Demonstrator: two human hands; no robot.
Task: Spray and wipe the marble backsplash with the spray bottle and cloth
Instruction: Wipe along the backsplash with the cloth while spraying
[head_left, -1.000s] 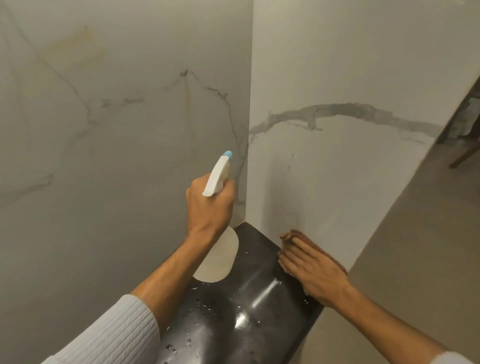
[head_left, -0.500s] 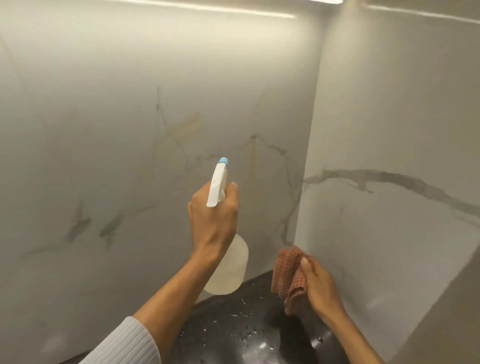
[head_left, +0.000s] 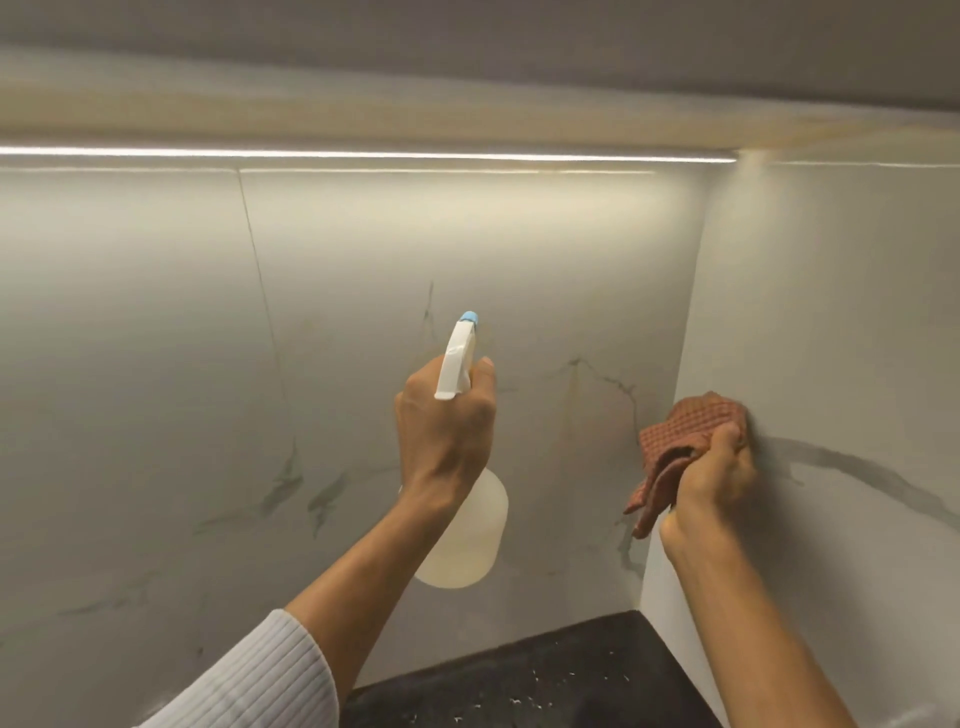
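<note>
My left hand (head_left: 444, 431) grips the neck of a white spray bottle (head_left: 470, 525) with a blue nozzle, held upright and pointed at the back wall of the white, grey-veined marble backsplash (head_left: 156, 389). My right hand (head_left: 719, 478) clutches a bunched reddish-brown waffle cloth (head_left: 680, 431) and presses it against the right-hand marble panel (head_left: 841, 322), just past the inner corner, at the start of a grey vein.
A black speckled countertop (head_left: 540, 680) with water drops lies below, in the corner. A lit strip (head_left: 363, 154) runs under the cabinet above the backsplash. A vertical seam in the marble stands at the left.
The view has tilted upward. My right hand lifted the cloth off the countertop up onto the right marble panel. My left hand kept the bottle raised toward the back wall.
</note>
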